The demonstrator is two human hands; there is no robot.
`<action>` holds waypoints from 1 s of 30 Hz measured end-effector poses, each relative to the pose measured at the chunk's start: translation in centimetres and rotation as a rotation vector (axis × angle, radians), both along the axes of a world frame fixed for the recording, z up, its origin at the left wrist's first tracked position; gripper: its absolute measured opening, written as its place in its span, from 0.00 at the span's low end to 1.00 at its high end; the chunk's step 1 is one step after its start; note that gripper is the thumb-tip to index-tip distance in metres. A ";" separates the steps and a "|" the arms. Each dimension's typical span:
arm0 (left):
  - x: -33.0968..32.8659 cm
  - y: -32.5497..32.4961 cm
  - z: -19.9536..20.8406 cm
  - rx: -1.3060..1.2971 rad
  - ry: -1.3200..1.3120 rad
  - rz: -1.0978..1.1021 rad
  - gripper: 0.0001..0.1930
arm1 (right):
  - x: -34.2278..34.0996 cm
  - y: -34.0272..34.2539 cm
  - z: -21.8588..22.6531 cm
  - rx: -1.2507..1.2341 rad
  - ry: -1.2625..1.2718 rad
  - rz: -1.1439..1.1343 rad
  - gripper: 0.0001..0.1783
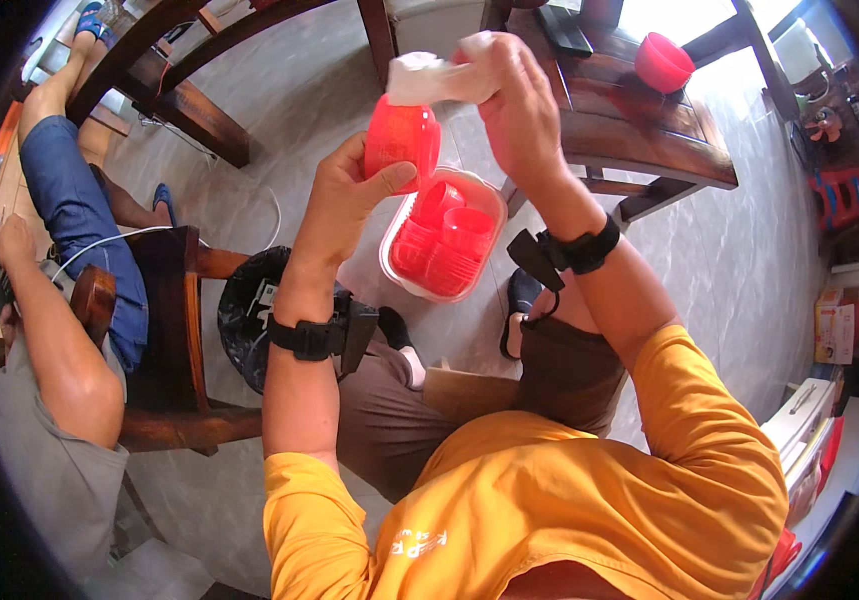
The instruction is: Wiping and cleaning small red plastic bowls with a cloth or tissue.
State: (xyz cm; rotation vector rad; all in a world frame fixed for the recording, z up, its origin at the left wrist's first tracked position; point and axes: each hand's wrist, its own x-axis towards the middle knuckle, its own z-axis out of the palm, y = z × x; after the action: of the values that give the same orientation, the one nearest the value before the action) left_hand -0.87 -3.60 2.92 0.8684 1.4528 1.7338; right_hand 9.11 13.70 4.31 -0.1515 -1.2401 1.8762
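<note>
Head view: left hand [339, 195] grips a red cup [399, 142], right hand [526, 112] grips white cloth [419, 82], near a tub [385, 250] of smaller cups [467, 228]

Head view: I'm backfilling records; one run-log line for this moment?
left hand: holds red cup | right hand: holds white material by cup | tub: red cups inside

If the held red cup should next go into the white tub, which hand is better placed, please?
Probably the left hand: it grips the red cup, near the edge of the white tub in this view. The right hand is occupied, holding a white cloth-like piece.
</note>
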 end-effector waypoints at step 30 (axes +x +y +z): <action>-1.5 -0.6 0.9 0.322 -0.487 -0.001 0.23 | -0.1 0.6 0.1 0.463 -0.232 -0.204 0.16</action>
State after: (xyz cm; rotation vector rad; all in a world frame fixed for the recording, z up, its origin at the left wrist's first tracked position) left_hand -2.34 -4.22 3.77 0.5430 0.8702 2.0340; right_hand 9.04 14.32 4.37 -0.2382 -1.7159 1.3852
